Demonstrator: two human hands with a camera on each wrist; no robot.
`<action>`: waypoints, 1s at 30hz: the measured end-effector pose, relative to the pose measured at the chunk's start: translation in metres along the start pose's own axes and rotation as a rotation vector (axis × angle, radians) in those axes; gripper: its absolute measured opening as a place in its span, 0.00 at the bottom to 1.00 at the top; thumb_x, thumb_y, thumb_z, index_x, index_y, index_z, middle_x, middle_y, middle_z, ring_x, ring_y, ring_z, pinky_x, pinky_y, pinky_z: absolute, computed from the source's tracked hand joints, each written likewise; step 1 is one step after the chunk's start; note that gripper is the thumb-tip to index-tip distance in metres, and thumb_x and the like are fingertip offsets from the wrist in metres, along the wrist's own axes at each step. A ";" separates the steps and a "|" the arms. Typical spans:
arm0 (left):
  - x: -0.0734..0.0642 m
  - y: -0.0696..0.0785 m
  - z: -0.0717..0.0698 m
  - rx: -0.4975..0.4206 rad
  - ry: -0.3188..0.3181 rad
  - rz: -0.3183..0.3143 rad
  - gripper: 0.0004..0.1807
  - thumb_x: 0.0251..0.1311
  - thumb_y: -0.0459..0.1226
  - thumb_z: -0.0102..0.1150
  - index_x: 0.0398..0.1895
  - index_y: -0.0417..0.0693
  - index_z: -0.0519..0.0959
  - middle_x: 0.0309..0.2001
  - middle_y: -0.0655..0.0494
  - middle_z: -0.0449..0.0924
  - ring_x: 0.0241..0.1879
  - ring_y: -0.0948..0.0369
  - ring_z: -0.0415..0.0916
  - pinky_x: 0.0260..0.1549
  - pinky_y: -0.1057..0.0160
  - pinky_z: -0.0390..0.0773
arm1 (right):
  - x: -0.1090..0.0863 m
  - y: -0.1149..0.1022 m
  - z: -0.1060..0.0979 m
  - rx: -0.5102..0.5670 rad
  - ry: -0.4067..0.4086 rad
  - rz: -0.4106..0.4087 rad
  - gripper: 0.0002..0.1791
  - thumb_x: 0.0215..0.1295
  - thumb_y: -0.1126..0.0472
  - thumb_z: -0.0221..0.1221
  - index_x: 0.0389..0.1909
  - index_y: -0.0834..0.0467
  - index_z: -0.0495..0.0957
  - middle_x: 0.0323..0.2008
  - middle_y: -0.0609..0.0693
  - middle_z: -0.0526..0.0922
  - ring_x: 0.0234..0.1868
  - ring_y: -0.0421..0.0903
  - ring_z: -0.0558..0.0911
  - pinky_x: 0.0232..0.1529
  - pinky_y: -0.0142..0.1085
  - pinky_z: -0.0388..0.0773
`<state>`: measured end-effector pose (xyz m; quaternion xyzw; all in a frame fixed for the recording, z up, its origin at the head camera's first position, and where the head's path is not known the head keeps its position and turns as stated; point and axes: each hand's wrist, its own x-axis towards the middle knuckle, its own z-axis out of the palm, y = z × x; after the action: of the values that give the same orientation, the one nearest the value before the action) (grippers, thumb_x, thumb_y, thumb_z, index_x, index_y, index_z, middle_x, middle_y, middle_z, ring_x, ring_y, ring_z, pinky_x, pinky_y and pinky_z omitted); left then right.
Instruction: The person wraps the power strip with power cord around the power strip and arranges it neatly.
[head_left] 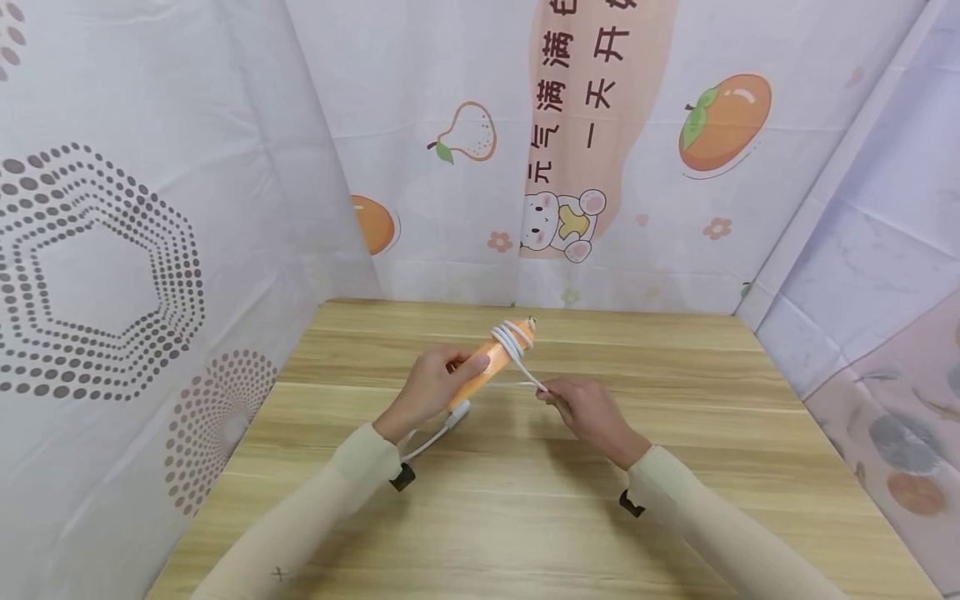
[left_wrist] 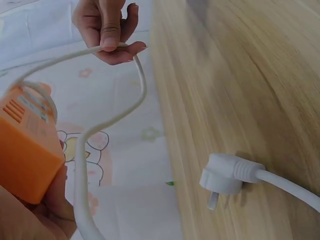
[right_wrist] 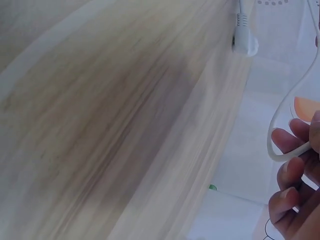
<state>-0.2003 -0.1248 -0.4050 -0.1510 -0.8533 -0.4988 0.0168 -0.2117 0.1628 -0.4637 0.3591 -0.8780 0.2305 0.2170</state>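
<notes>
My left hand (head_left: 433, 385) grips the lower part of an orange, bar-shaped corded device (head_left: 480, 377), held tilted above the table. Its exact kind is unclear; vent-like slots show on one face in the left wrist view. Several turns of white power cord (head_left: 513, 337) go round its upper end, where a small metal tip (head_left: 532, 320) sticks out. To the right, my right hand (head_left: 592, 417) pinches the cord between thumb and fingers, and the cord bends back there toward the left hand. The white plug (left_wrist: 224, 175) lies on the table below the device, its pins visible in the left wrist view.
A wooden-topped table (head_left: 510, 533) lies under both hands. Printed curtains (head_left: 420, 75) hang behind it and along both sides. Each wrist wears a dark strap piece, such as the black clip (head_left: 403, 477) at the left cuff.
</notes>
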 end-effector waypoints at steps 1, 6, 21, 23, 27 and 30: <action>0.000 -0.001 0.000 0.002 -0.010 0.012 0.26 0.69 0.60 0.59 0.44 0.47 0.86 0.35 0.56 0.82 0.32 0.57 0.76 0.31 0.60 0.77 | 0.000 0.000 0.000 -0.002 -0.001 -0.004 0.03 0.69 0.59 0.66 0.36 0.53 0.87 0.36 0.46 0.89 0.30 0.39 0.84 0.31 0.39 0.81; -0.002 -0.008 -0.004 -0.055 -0.114 0.046 0.22 0.70 0.57 0.61 0.48 0.50 0.87 0.34 0.57 0.83 0.30 0.58 0.74 0.28 0.64 0.73 | 0.002 0.002 0.000 -0.015 -0.007 -0.041 0.03 0.68 0.57 0.67 0.34 0.51 0.86 0.34 0.45 0.88 0.27 0.38 0.81 0.29 0.38 0.79; -0.005 -0.020 -0.005 0.053 -0.409 0.256 0.18 0.66 0.52 0.68 0.50 0.52 0.89 0.35 0.64 0.81 0.29 0.64 0.68 0.29 0.66 0.69 | 0.002 0.009 -0.004 -0.237 -0.153 -0.104 0.13 0.52 0.69 0.75 0.39 0.56 0.88 0.39 0.48 0.88 0.32 0.47 0.87 0.27 0.41 0.81; -0.005 -0.021 -0.005 0.068 -0.432 0.278 0.18 0.65 0.52 0.69 0.50 0.53 0.89 0.35 0.66 0.82 0.31 0.63 0.71 0.31 0.66 0.71 | 0.001 0.014 -0.004 -0.225 -0.156 -0.114 0.14 0.53 0.69 0.75 0.40 0.54 0.89 0.39 0.47 0.89 0.33 0.47 0.87 0.29 0.41 0.83; -0.005 -0.022 -0.003 0.131 -0.493 0.380 0.15 0.65 0.53 0.68 0.43 0.53 0.90 0.31 0.64 0.78 0.30 0.57 0.72 0.31 0.68 0.69 | -0.002 0.025 -0.003 -0.196 -0.129 -0.133 0.09 0.57 0.62 0.75 0.39 0.50 0.89 0.36 0.43 0.88 0.32 0.44 0.87 0.29 0.40 0.82; -0.006 -0.021 0.002 0.250 -0.529 0.472 0.15 0.65 0.56 0.66 0.34 0.56 0.87 0.26 0.63 0.71 0.27 0.59 0.67 0.28 0.69 0.64 | -0.005 0.029 -0.002 -0.182 -0.086 -0.144 0.08 0.56 0.57 0.74 0.37 0.48 0.88 0.33 0.41 0.87 0.31 0.43 0.87 0.25 0.39 0.80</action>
<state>-0.1997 -0.1337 -0.4247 -0.4638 -0.8242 -0.3170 -0.0714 -0.2293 0.1853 -0.4719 0.4095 -0.8757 0.1181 0.2268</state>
